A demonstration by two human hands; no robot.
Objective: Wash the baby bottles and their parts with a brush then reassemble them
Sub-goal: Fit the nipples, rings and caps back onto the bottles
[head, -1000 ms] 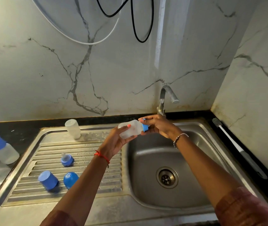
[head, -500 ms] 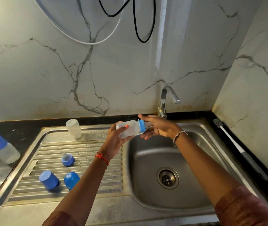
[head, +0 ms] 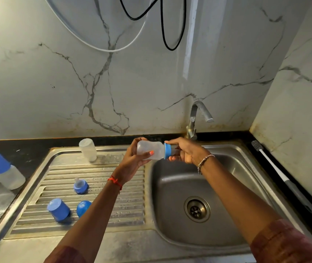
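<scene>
Above the sink basin (head: 170,188), the baby bottle (head: 149,151) is gripped by the left hand (head: 132,163), its blue collar (head: 167,151) by the right hand (head: 188,151).

**Room in the sink basin (head: 170,196), clutter on the drainboard (head: 132,211)**

Open below the left hand (head: 132,161) and right hand (head: 187,153) gripping a bottle (head: 151,151) over the basin's left rim. Blocked behind by the tap (head: 195,120). Crowded at the drainboard's left by a blue cap (head: 58,209), a blue dome (head: 83,207), a teat ring (head: 80,186) and a standing bottle body (head: 88,149). Edged on the right by a long brush (head: 282,177).
</scene>
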